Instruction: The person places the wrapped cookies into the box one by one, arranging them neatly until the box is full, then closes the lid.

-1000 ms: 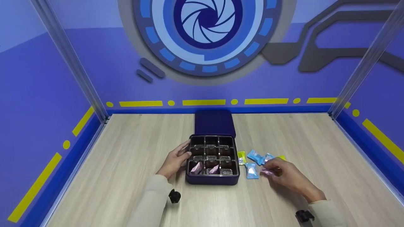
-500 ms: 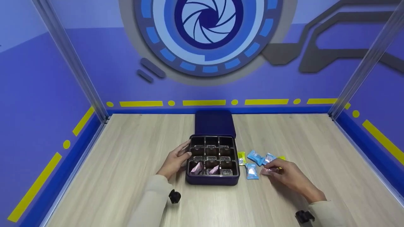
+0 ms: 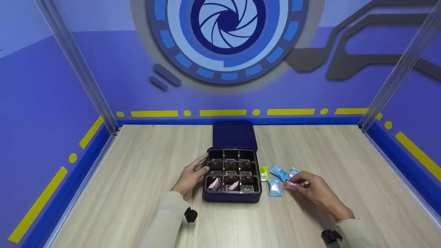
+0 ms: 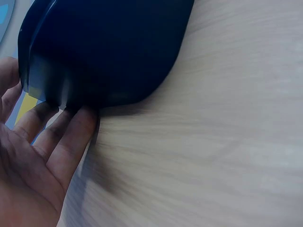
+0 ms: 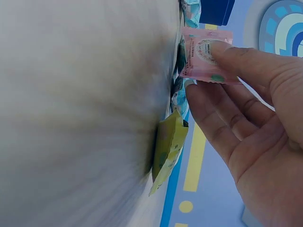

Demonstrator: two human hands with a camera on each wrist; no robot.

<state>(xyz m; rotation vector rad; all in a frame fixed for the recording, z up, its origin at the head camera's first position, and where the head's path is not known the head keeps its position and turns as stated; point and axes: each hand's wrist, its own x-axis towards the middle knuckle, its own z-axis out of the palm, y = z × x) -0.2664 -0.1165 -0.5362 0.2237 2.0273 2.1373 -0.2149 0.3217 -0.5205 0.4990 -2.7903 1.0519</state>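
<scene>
Nine square compartments fill the open dark blue box [image 3: 231, 197]. Pink-wrapped candies [image 3: 214, 185] lie in its front left and front middle compartments. My left hand [image 3: 186, 178] holds the box by its left side, thumb at the rim and fingers against the wall; in the left wrist view, the fingertips [image 4: 85, 118] touch that wall. Right of the box, my right hand [image 3: 320, 193] pinches a pink-wrapped candy [image 5: 203, 54] between thumb and fingers. Beside this hand lie blue-wrapped candies [image 3: 274, 187] and yellow-wrapped candies [image 3: 263, 173], one yellow mostly hidden behind the hand in the head view.
Behind the box, the dark blue lid [image 3: 234, 135] lies flat, reaching to the back wall. Blue printed panels [image 3: 86, 79] enclose the wooden table [image 3: 155, 144] at the back and both sides. Black wrist-camera mounts [image 3: 190, 214] sit at both sleeves.
The pink candy in my right hand now shows more clearly between the fingertips, shifted very slightly left. My left hand and the box stay put.
</scene>
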